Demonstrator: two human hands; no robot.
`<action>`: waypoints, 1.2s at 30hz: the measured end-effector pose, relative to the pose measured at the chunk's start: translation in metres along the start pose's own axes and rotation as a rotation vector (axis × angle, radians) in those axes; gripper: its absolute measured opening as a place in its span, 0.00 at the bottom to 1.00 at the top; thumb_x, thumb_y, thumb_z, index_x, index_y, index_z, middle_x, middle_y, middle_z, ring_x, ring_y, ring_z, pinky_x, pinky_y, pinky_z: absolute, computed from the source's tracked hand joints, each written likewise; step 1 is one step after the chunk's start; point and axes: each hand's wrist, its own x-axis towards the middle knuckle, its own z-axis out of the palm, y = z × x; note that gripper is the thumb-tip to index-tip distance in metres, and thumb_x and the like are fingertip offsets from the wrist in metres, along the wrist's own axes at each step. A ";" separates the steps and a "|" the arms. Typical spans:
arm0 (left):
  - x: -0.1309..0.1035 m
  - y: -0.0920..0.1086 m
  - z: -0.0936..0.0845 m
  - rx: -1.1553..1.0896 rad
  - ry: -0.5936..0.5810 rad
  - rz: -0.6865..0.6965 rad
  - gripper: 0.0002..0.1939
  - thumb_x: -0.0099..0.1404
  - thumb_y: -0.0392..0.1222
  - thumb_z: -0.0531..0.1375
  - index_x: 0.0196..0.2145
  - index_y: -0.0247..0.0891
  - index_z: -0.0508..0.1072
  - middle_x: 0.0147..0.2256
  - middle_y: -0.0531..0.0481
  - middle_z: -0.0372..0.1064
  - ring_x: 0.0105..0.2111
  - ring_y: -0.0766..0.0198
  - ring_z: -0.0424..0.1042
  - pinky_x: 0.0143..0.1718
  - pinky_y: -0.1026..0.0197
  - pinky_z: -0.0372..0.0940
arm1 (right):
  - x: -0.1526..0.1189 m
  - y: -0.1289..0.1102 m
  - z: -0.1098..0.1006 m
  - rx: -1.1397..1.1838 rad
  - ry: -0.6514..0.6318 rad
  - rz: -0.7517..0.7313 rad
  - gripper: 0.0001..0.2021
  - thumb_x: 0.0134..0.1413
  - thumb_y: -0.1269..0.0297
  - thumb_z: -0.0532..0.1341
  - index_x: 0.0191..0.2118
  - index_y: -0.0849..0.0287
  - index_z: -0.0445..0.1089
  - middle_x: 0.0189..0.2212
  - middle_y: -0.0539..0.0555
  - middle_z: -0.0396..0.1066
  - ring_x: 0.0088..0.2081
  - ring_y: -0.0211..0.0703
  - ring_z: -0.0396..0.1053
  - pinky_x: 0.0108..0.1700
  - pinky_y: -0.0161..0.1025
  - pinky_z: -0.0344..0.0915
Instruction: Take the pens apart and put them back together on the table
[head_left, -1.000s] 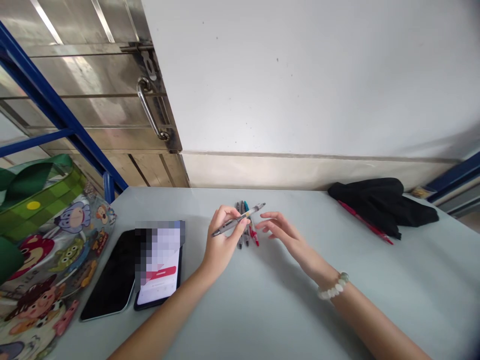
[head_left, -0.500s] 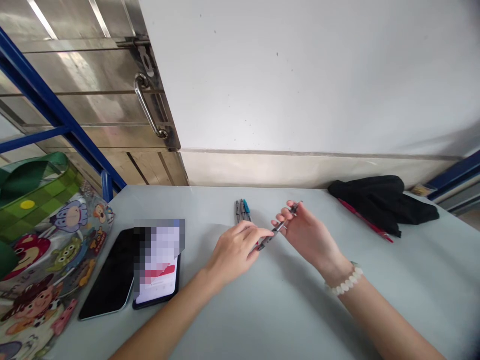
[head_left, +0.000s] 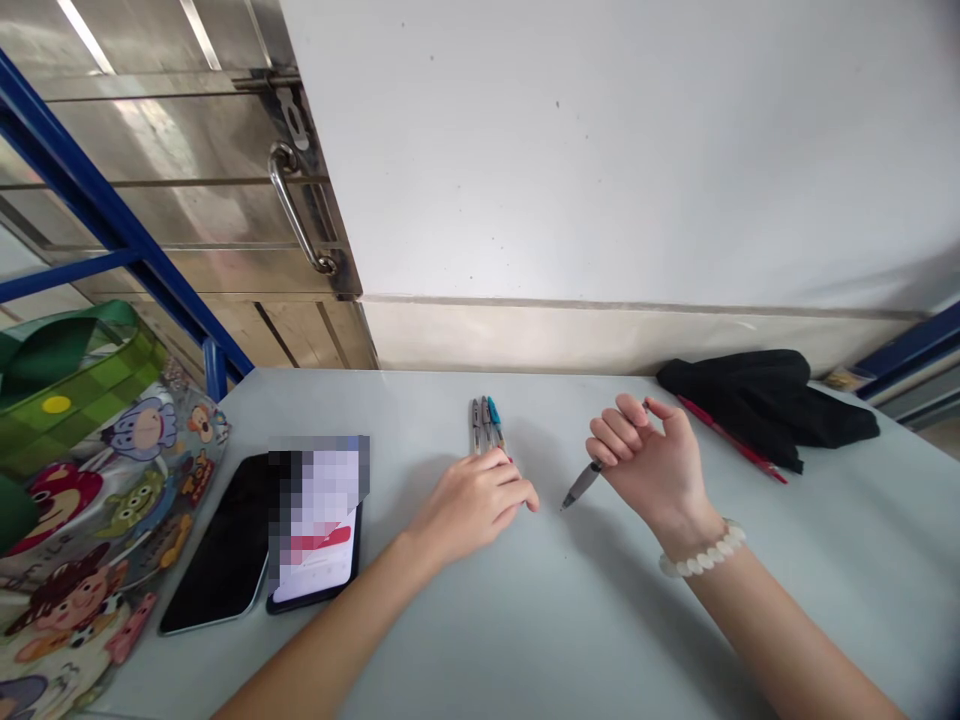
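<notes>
My right hand [head_left: 651, 462] grips a grey pen [head_left: 580, 486], whose tip points down-left just above the pale table [head_left: 525, 620]. A bead bracelet [head_left: 703, 556] circles that wrist. My left hand [head_left: 474, 500] lies palm down on the table, its fingers resting over the near ends of several pens [head_left: 485, 422] laid side by side; one has a teal cap, and a bit of red shows under the fingers. The left hand holds nothing.
Two phones [head_left: 315, 525] lie at the left, one dark [head_left: 217, 550], one lit. A cartoon-print bag [head_left: 90, 500] stands at the left edge. A black cloth [head_left: 757, 400] with a red pen [head_left: 731, 440] lies at the back right. A white wall and a metal door rise behind the table.
The grey pen passed from my left hand to my right. The right hand drew it away to the right, and the left hand settled flat onto the row of pens.
</notes>
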 end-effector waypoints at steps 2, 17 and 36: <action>0.000 -0.001 0.000 0.001 -0.008 0.001 0.12 0.63 0.30 0.52 0.34 0.44 0.71 0.31 0.57 0.70 0.41 0.67 0.64 0.38 0.65 0.57 | 0.001 0.000 -0.001 -0.005 0.017 0.002 0.13 0.47 0.64 0.52 0.19 0.57 0.46 0.17 0.43 0.31 0.19 0.34 0.33 0.17 0.32 0.41; 0.001 -0.005 -0.004 0.081 0.060 -0.136 0.11 0.64 0.31 0.52 0.35 0.45 0.70 0.32 0.58 0.72 0.37 0.66 0.65 0.34 0.63 0.58 | 0.005 0.003 -0.003 -0.084 -0.064 0.027 0.16 0.53 0.61 0.55 0.19 0.58 0.52 0.15 0.42 0.39 0.17 0.32 0.39 0.18 0.31 0.46; -0.001 -0.011 -0.012 0.119 0.061 -0.327 0.14 0.64 0.29 0.51 0.36 0.46 0.71 0.31 0.57 0.70 0.36 0.65 0.65 0.28 0.66 0.56 | 0.003 0.011 -0.018 -1.523 -0.122 -0.959 0.15 0.63 0.58 0.46 0.33 0.55 0.66 0.29 0.52 0.64 0.30 0.42 0.63 0.33 0.39 0.57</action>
